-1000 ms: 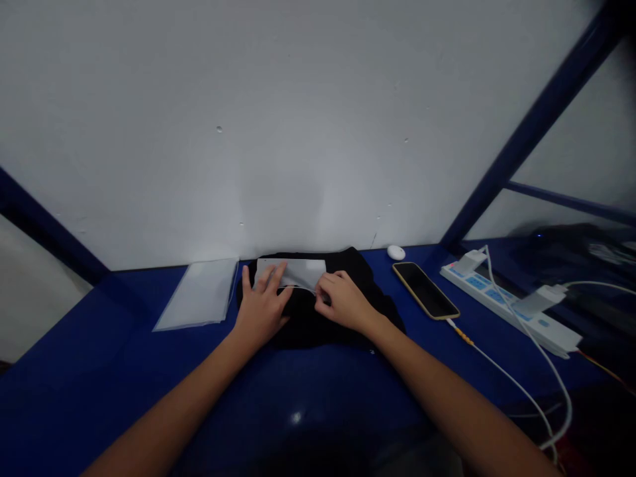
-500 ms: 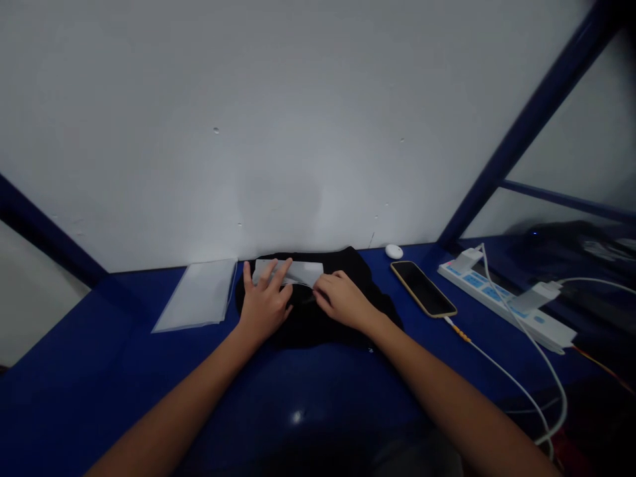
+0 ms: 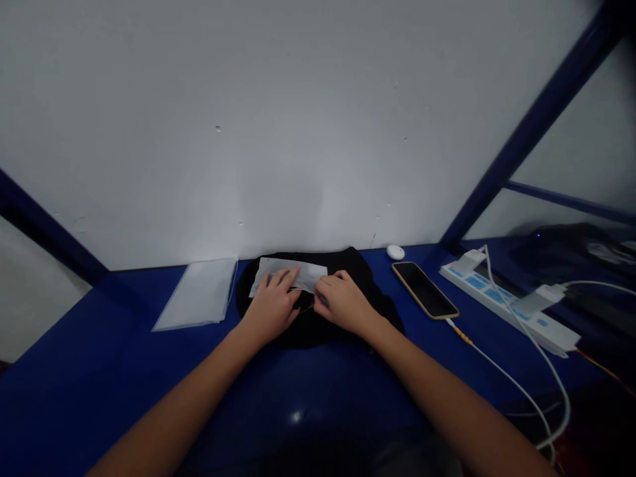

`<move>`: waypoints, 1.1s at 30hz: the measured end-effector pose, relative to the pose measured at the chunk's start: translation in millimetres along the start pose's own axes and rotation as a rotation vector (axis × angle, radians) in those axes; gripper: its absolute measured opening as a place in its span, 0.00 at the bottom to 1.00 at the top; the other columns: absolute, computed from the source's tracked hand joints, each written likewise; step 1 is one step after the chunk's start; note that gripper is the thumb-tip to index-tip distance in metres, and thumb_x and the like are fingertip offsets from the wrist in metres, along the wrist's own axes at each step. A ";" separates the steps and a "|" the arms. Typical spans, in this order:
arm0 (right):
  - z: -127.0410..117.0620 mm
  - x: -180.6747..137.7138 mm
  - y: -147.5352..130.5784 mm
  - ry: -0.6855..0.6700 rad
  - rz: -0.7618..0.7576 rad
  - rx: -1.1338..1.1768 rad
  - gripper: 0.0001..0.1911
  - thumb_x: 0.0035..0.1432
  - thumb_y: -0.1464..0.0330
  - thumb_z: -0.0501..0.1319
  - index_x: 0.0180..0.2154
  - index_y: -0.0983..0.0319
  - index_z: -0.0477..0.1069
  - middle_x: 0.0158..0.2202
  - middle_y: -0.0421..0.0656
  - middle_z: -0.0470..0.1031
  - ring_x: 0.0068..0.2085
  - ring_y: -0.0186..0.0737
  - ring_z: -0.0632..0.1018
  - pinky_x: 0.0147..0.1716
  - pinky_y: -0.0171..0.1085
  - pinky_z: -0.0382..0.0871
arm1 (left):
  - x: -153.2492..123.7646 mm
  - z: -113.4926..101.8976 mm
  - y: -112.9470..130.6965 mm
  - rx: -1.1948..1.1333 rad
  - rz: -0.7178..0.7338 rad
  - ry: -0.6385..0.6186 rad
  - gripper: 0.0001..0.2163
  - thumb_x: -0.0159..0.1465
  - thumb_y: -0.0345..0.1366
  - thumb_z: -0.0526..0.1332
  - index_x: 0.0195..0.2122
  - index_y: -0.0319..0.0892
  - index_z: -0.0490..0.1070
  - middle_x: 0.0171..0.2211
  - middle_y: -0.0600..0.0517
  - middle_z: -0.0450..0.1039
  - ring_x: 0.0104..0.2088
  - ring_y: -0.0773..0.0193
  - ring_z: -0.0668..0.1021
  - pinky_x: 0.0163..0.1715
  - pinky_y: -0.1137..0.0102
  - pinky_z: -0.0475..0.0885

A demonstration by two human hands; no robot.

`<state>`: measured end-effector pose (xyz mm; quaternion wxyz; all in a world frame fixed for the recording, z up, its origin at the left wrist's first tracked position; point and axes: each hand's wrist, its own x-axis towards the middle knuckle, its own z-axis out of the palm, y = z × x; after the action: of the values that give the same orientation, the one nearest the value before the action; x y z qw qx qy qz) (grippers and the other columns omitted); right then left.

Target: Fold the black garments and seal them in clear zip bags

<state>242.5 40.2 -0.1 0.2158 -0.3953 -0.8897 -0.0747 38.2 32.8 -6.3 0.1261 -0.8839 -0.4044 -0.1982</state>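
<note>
A flat white rectangular piece (image 3: 313, 270) with a thin white cord along its near edge, which looks like a face mask, lies on a crumpled black cloth (image 3: 348, 264). My left hand (image 3: 272, 303) rests palm down on the mask's left half, its fingers stretched out and slightly apart. With fingers curled together, my right hand (image 3: 344, 299) pinches the mask's near right corner. Part of the cord is hidden under both hands, and its ends cannot be made out.
Left of the cloth lies a stack of white sheets in a clear sleeve (image 3: 199, 291). On the right are a small white round case (image 3: 395, 252), a phone (image 3: 425, 289) on a charging cable (image 3: 501, 372), and a power strip (image 3: 507, 301). A white wall (image 3: 318, 132) stands behind the blue surface (image 3: 114, 351).
My left hand has slid slightly right and down, with its fingers closer together. The mask now sits a little tilted, and its cord no longer bows out as plainly between my hands.
</note>
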 end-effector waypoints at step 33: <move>-18.6 -2.9 7.6 -0.269 -0.029 -0.044 0.05 0.56 0.76 0.58 0.35 0.62 0.68 0.36 0.43 0.73 0.35 0.39 0.72 0.40 0.38 0.59 | 30.1 28.6 -3.8 0.062 -0.075 -0.093 0.09 0.67 0.28 0.54 0.44 0.43 0.71 0.59 0.44 0.68 0.58 0.44 0.68 0.47 0.49 0.69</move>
<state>255.8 37.7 14.9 0.0848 -0.3933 -0.9145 -0.0434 60.3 66.2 -17.9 0.1269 -0.8721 -0.4484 -0.1491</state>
